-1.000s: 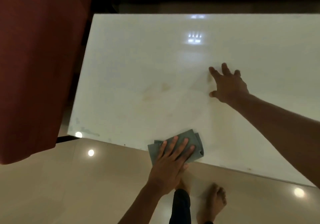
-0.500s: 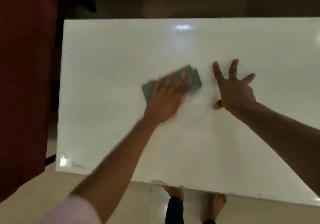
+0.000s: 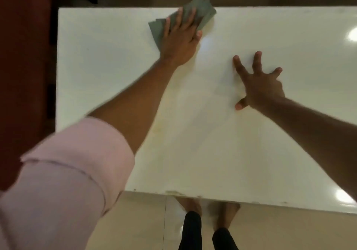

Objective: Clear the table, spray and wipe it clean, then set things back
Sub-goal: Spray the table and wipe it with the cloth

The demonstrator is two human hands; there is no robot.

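Both hands lie flat on the glossy white table: left hand presses the folded grey cloth at its far edge, right hand splayed nearer.

Rolled pink sleeve, black trousers, bare feet.

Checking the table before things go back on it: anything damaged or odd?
Yes: the table's near edge looks chipped and discoloured, and faint yellowish staining remains mid-surface. The cloth overhangs the far edge.
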